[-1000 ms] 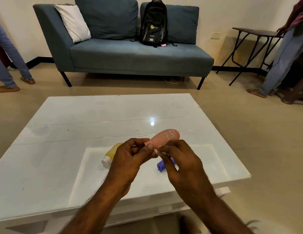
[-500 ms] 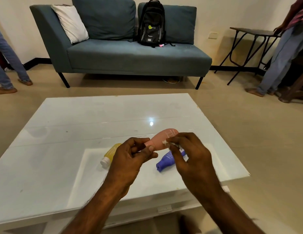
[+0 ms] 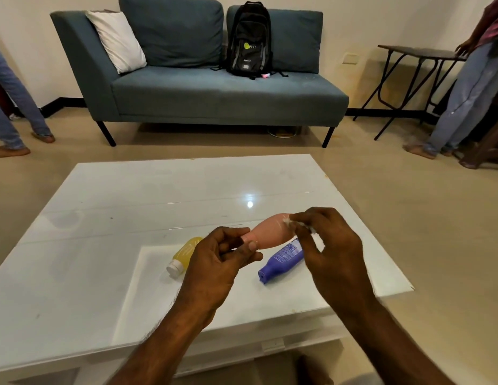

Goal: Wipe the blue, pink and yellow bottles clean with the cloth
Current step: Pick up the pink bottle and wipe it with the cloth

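So both hands are up over the glossy white glass-topped coffee table (image 3: 131, 232), working on the soft pink squeeze bottle (image 3: 270, 234). The left hand (image 3: 220, 262) has its thumb and fingers closed around the narrow cap end of that pink bottle, holding it tilted in the air above the table's near half. The right hand (image 3: 328, 245) is pinched shut on a tiny scrap of white cloth (image 3: 288, 219), pressing it onto the fat far end of the pink bottle. Underneath, lying flat on the table, there's the small see-through yellow bottle with a white cap (image 3: 184, 255) just left of the left hand, cap pointing toward the camera, and the blue-purple plastic bottle with printed text (image 3: 281, 259) between the two hands, cap end also toward the near edge. Past the table's far edge sits a grey-blue fabric sofa (image 3: 214, 98) with a black backpack (image 3: 249, 40) on the seat.
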